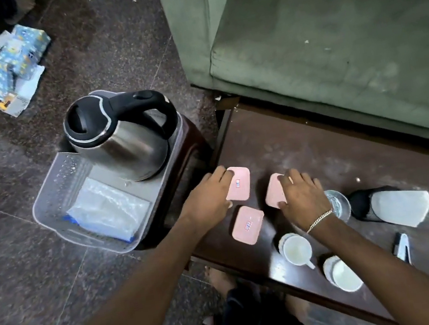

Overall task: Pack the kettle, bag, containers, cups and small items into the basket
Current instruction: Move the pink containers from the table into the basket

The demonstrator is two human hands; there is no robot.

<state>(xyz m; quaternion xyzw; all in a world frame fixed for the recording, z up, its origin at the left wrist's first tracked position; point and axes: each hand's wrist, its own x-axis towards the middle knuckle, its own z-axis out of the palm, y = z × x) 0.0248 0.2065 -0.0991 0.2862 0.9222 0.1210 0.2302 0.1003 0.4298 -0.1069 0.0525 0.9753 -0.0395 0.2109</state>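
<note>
A steel kettle (121,138) with a black lid and handle stands in the grey plastic basket (52,200), beside a clear plastic bag (107,208). Three pink lidded containers lie on the dark table. My left hand (207,194) grips the far-left container (239,183) at its edge. My right hand (302,195) grips the right container (273,190), which is tilted up. The third container (248,224) lies flat between my arms. Two white cups (296,249) (342,274) sit near the table's front edge.
The basket rests on a dark stool (191,149) left of the wooden table (318,145). A drinking glass (338,202), a black-and-white object (391,206) and a small clip (402,246) lie on the table. A green sofa (327,30) stands behind. Blue boxes (12,62) lie on the floor.
</note>
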